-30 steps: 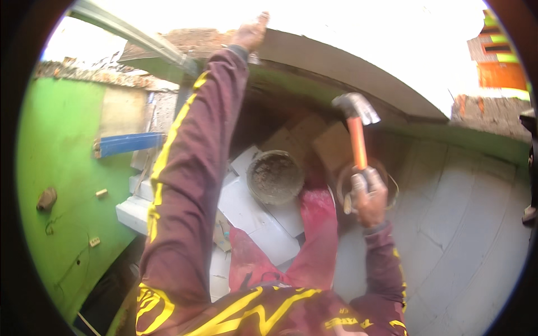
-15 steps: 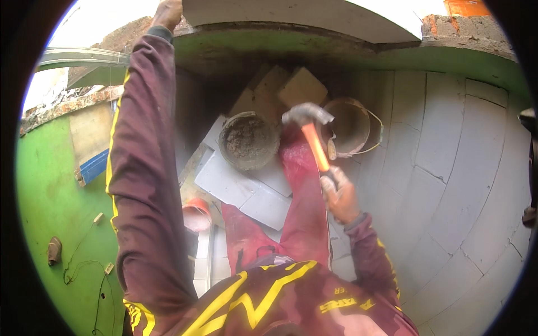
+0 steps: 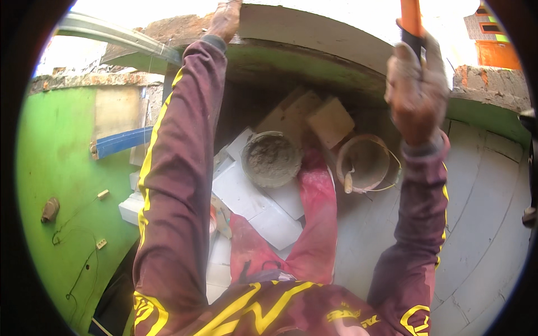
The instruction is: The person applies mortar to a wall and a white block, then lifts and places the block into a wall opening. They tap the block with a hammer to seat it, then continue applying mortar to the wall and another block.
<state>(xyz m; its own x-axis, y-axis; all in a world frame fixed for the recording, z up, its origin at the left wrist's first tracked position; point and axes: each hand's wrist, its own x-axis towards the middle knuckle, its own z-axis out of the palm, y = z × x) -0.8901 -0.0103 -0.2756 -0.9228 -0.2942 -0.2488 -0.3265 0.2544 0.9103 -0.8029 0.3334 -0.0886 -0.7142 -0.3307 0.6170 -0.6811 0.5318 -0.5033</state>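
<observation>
My right hand (image 3: 417, 89) is raised at the upper right, closed around the black grip of a hammer (image 3: 412, 19) with an orange handle. The hammer's head lies beyond the upper edge of the view. At the top, my left hand (image 3: 225, 21) reaches to the left end of a long grey block (image 3: 314, 25) set on the wall. Its fingers are mostly cut off by the picture's edge, so their grip is hidden. Below, between my arms, a round bucket of grey mortar (image 3: 270, 159) stands on pale blocks (image 3: 241, 187), close to my leg in red trousers.
An empty-looking bucket (image 3: 364, 162) with a wire handle holds a wooden-handled tool (image 3: 348, 182). Pale blocks (image 3: 330, 123) lie behind the mortar. A metal rail (image 3: 117, 35) and a blue bar (image 3: 126, 141) are at left, by a green wall (image 3: 61, 140) with dangling wires.
My right hand has swung the hammer from low beside the mortar bucket up to the wall top. The view has shifted; my left hand stays at the block's left end.
</observation>
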